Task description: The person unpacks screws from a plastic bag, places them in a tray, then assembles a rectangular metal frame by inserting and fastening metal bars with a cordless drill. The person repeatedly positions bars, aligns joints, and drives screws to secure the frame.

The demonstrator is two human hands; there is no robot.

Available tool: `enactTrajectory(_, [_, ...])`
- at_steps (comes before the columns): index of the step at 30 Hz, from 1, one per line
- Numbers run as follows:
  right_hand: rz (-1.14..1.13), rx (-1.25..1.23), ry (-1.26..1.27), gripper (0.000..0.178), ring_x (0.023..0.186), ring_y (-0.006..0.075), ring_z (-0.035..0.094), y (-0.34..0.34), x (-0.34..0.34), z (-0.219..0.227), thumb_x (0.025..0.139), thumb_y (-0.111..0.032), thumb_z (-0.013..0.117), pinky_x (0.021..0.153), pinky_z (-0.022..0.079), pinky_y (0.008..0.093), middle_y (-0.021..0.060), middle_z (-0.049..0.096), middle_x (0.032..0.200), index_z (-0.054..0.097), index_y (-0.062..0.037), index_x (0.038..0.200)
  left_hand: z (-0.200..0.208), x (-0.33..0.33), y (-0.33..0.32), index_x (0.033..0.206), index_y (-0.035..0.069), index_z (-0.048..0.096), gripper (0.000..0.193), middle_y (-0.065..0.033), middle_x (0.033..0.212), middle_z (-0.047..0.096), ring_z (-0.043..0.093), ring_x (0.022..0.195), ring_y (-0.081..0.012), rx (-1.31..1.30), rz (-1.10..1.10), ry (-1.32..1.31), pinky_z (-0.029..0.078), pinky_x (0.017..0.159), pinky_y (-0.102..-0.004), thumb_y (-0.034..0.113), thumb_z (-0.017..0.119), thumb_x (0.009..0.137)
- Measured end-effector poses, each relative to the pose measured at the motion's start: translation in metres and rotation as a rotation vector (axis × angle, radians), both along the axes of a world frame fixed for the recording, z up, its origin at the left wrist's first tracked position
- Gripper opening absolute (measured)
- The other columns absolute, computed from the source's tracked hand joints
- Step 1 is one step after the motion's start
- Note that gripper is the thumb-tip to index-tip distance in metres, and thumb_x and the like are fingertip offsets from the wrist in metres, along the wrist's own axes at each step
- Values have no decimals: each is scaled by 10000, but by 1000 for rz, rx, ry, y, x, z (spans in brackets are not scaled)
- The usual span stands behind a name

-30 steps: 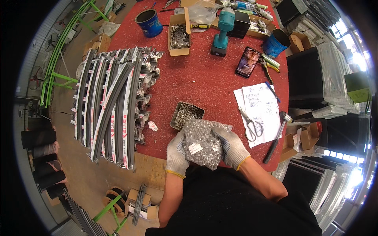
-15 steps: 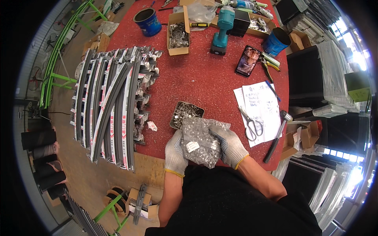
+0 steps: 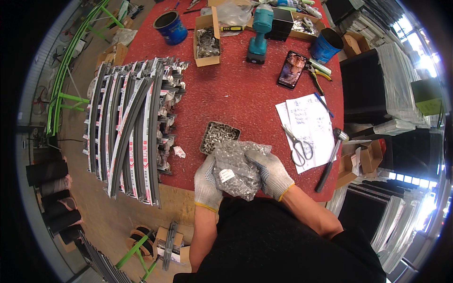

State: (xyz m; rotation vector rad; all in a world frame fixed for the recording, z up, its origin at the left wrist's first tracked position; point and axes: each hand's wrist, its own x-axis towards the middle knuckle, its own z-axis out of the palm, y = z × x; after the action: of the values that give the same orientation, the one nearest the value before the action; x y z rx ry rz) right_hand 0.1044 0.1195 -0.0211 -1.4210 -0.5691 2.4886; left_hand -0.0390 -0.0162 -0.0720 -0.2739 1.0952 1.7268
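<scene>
A clear plastic bag (image 3: pixel 240 172) full of small shiny metal parts, with a white label on it, is held between my two gloved hands at the table's near edge. My left hand (image 3: pixel 207 181) grips its left side, the fingers partly hidden behind the bag. On the opposite side, my right hand (image 3: pixel 271 174) is closed on the bag, thumb on top. Just beyond the bag stands a small square tin (image 3: pixel 204 144) filled with small metal fasteners. The bag overlaps the tin's near edge; whether they touch I cannot tell.
Long grey strips (image 3: pixel 127 132) are stacked at the left. Rightward lie scissors (image 3: pixel 300 148) on paper sheets (image 3: pixel 311 127), a hammer (image 3: pixel 330 162) and a phone (image 3: pixel 292 70). Farther back stand a cordless drill (image 3: pixel 259 35), blue cans (image 3: pixel 171 29) and an open box of metal parts (image 3: pixel 207 42).
The view has shifted slightly, so the table's things appear a little to the left. Both hands keep their hold on the bag, and more of the tin's contents shows.
</scene>
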Motion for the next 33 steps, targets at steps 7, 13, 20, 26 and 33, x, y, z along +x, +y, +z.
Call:
enactTrajectory(7, [1,-34,-39,502,1013,261,762,7,-1,7,990,-208,777,858,647,390,183,738,1192,612,108,1344,-6,-4,-4,1441,-15,602,435,-189,1383,683,674,1259,-312,128,-16,-128,532,1120,-453,275,450,1154])
enactTrajectory(13, [-4,-30,77,494,994,258,766,6,1,5,997,-199,767,849,649,402,178,744,1171,605,102,1353,-5,-6,-2,1449,-20,598,447,-192,1384,682,679,1252,-321,103,13,-163,549,1100,-458,282,462,1149])
enactTrajectory(20, [-12,-48,125,486,1026,246,760,5,2,-1,1010,-207,762,882,645,396,177,732,1222,609,101,1354,-7,-1,-3,1415,-30,619,438,-178,1352,699,695,1216,-298,97,38,-194,556,1082,-439,278,460,1147])
enactTrajectory(26, [32,-21,147,500,1077,217,742,7,6,-17,1038,-264,736,934,618,366,162,733,1235,612,92,1368,-15,-2,-5,1426,-22,611,428,-195,1389,682,673,1259,-334,106,62,-201,543,1112,-486,276,471,1152])
enactTrajectory(33, [-18,-38,68,313,1012,155,701,17,8,-42,1066,-301,712,877,587,369,53,726,1117,671,-9,1170,-20,-1,-9,1390,-33,632,429,-177,1367,694,676,1255,-304,196,-36,-47,532,1122,-452,265,441,1149])
